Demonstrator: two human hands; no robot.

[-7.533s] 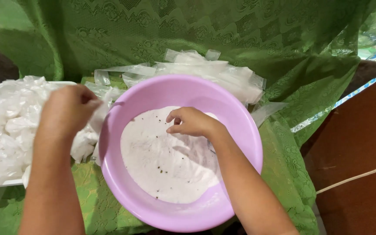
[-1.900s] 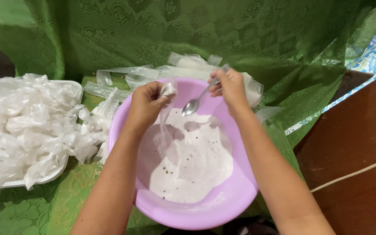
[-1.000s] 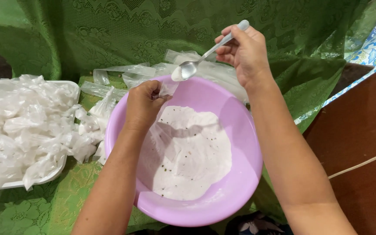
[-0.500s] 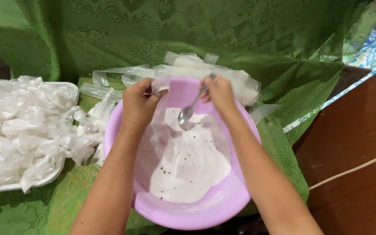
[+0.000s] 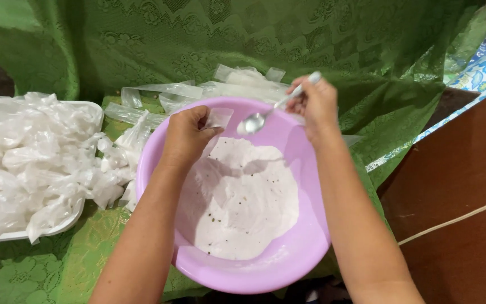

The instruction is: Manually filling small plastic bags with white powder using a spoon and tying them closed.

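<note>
— What is being held by the hands?

— A small clear bag (image 5: 219, 118) is being pinched by the left hand (image 5: 189, 135), fingers closed on its top, over the far rim of the bowl (image 5: 288, 253). A spoon (image 5: 274, 108) is being gripped by the right hand (image 5: 317, 107), its scoop being pointed at the bag's mouth, just beside it.

— And what is being kept in the bowl?

— White powder (image 5: 243, 202) with dark specks is being held in the pink bowl, which is being carried by a green cloth (image 5: 57, 270).

— What is lying nearby?

— A tray (image 5: 68, 222) is being heaped with knotted bags (image 5: 35, 157) on the left. Flat bags (image 5: 198, 90) are being kept behind the bowl.
</note>
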